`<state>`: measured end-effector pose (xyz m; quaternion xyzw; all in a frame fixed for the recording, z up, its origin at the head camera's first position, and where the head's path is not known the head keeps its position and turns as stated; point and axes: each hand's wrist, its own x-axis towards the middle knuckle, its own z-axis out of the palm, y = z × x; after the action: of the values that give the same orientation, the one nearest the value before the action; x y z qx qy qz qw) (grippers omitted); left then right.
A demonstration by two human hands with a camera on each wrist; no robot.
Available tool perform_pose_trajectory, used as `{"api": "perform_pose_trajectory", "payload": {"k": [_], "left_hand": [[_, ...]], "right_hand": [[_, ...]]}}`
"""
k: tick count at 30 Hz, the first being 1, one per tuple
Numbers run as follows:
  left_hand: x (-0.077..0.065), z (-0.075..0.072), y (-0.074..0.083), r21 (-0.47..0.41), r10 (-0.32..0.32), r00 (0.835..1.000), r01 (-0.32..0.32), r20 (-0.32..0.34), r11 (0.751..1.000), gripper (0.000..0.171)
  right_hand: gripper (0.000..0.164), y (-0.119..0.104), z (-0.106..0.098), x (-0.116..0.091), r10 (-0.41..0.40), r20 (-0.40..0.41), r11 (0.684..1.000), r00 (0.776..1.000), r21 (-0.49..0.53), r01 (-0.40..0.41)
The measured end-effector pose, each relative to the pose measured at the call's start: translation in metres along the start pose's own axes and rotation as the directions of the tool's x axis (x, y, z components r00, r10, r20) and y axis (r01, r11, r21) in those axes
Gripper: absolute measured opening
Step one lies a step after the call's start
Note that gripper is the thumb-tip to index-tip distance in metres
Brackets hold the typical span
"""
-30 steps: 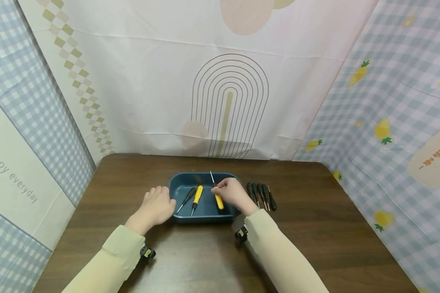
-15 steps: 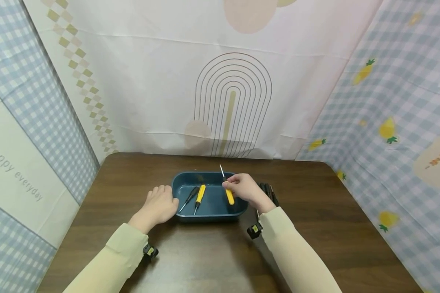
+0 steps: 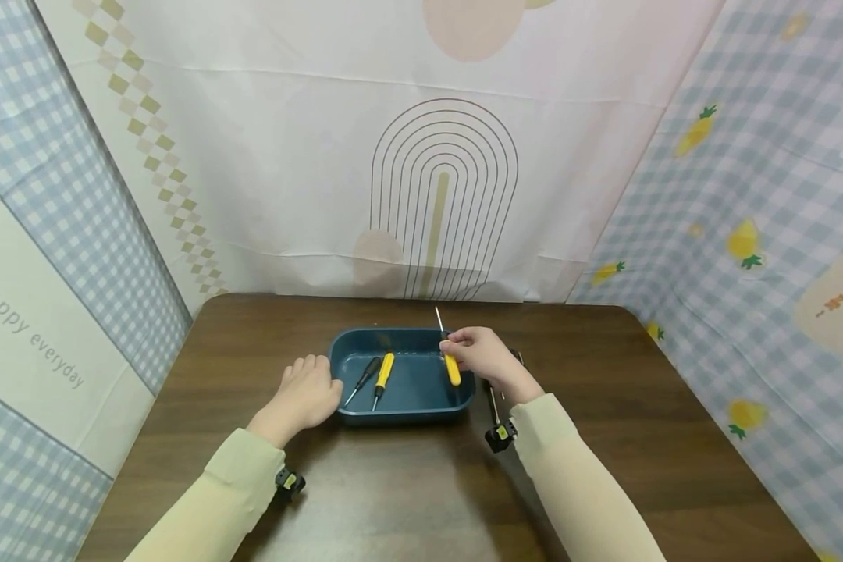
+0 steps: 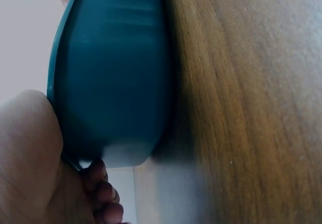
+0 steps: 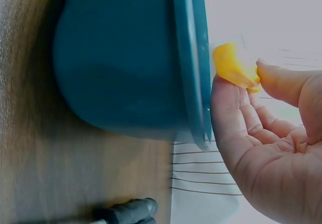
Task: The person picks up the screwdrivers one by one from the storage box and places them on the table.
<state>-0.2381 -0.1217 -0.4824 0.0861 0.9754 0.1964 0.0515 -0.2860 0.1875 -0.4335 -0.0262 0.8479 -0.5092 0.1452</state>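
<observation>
At left we see the left hand [image 3: 305, 392] gripping the blue tray [image 3: 406, 419] at its left rim. At right, above the tray's right end, the right hand [image 3: 490, 357] pinches a yellow-handled screwdriver [image 3: 453, 370] between thumb and fingers, long axis pointing away from us, tip slightly leftward.

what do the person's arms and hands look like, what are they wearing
Both the left hand and right hand are bare, without gloves. The left sleeve and right sleeve are long, plain pale green. At each wrist sits a small black device with a yellow-green patch.
</observation>
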Motion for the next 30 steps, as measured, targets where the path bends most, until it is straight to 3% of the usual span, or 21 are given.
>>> {"api": "perform_pose_trajectory", "payload": {"k": [14,30], "left_hand": [[0.0,-0.001,0.0,-0.003,0.002,1.0,-0.002,0.004,1.0,0.041],[0.0,-0.001,0.0,-0.002,0.001,1.0,-0.001,0.007,1.0,0.044]], "right_hand": [[0.04,0.009,-0.02,-0.008,-0.007,-0.025,1.0,1.0,0.001,0.007],[0.038,0.043,-0.055,-0.015,0.034,-0.099,0.999,0.994,0.012,-0.032]]}}
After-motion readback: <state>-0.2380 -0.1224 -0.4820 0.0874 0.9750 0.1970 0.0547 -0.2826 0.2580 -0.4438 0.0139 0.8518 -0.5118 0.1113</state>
